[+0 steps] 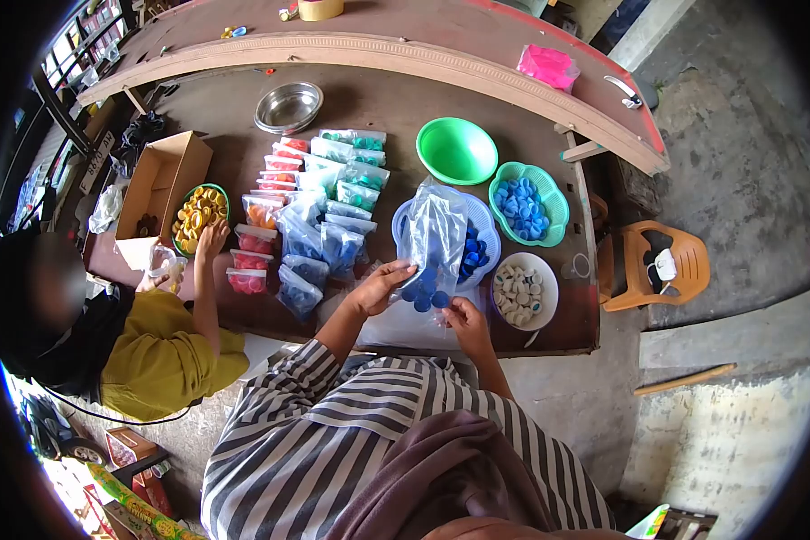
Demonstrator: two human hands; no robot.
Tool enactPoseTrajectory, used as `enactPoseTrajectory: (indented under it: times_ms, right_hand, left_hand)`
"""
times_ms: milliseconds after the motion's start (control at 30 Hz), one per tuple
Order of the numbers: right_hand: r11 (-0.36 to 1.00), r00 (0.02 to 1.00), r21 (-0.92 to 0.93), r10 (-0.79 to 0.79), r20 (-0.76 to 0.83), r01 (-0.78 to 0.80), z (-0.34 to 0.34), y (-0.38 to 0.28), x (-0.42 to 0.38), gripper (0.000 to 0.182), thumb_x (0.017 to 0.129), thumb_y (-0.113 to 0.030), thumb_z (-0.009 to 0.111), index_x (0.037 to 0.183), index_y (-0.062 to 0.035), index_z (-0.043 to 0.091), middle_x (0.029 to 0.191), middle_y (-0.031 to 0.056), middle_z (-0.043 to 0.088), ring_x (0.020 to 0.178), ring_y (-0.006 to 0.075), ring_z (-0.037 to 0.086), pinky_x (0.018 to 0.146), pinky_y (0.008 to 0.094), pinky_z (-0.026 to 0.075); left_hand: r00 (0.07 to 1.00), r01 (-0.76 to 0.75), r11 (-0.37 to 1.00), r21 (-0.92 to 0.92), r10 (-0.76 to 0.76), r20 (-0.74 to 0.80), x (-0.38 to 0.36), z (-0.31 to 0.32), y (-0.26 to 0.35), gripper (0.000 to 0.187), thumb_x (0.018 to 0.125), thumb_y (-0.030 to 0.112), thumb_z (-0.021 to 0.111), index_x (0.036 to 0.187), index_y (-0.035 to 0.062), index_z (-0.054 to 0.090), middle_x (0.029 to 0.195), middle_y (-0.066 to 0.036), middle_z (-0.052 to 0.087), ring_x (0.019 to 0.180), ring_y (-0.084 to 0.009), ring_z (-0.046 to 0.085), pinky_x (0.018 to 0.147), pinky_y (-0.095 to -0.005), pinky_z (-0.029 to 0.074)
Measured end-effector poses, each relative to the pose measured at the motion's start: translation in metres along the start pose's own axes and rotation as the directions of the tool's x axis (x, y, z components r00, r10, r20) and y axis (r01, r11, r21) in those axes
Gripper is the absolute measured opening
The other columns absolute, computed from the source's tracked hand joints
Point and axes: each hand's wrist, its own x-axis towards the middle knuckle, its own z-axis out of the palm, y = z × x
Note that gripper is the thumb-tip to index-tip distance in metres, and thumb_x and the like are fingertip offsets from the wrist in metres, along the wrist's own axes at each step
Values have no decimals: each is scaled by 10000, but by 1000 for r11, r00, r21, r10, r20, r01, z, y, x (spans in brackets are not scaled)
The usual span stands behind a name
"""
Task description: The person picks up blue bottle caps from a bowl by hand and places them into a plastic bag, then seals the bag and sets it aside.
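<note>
Across the tabletop [378, 90] from me, a person in a striped top holds up a long clear plastic bag [436, 220] with round dark blue plastic caps [423, 301] gathered in its lower end. The left hand [382, 286] has its fingers closed on the bag's side, thumb uppermost. The right hand [468, 324] is at the lower corner, fingers drawn together close by the caps; I cannot tell whether they pinch the film or a cap through it.

The bag hangs over a lavender-blue plastic basket [482, 212], where more dark blue caps lie. Just beside that, a scalloped mint-green plastic basket [558, 202] holds light blue caps [522, 209], and a round white bowl [549, 279] holds off-white caps [517, 292]. A glossy bright green bowl [457, 151] sits behind them.

To the person's left lie rows of filled clear packets [337, 243], red, orange, teal and blue. Past those, a co-worker in mustard yellow has one hand [211, 236] at a green-rimmed basket [226, 211] of yellow caps [198, 216], next to an open cardboard box [184, 162].
</note>
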Motion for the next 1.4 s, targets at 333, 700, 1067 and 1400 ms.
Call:
enactPoseTrajectory:
  times_ms: [333,700,1067,1400]
  right_hand:
    - [999,999,-26,30,-24,-31,-26,0,-13,194,931,-63,583,1084,51,547,941,77,637,815,112,627,721,265,533]
    - [990,985,96,-113,128,101,-45,-25,28,426,932,-65,598,1321,25,449,1076,99,603,936,127,595,825,248,475]
    - [994,960,60,-99,260,86,-50,-15,23,282,938,-99,603,1180,37,549,944,48,636,846,96,613,754,229,475]
    - [985,972,158,-101,214,67,-68,-10,35,226,939,-83,594,1117,51,558,946,55,632,828,120,627,760,249,493]
  left_hand:
    - [998,-45,997,58,43,41,8,34,-8,294,897,71,635,1186,59,585,1084,-15,644,980,-108,605,863,-280,482]
    - [989,-125,992,-28,122,-80,-9,31,-9,390,918,94,618,1288,40,506,1043,-7,630,960,-114,599,856,-288,488]
    - [979,-167,984,57,173,-110,-12,67,-3,265,920,129,620,1162,28,582,966,-22,645,892,-121,607,793,-288,488]
    - [978,-163,986,22,164,-128,14,76,-6,253,917,145,623,1136,25,586,1017,-51,650,916,-152,613,837,-318,483]
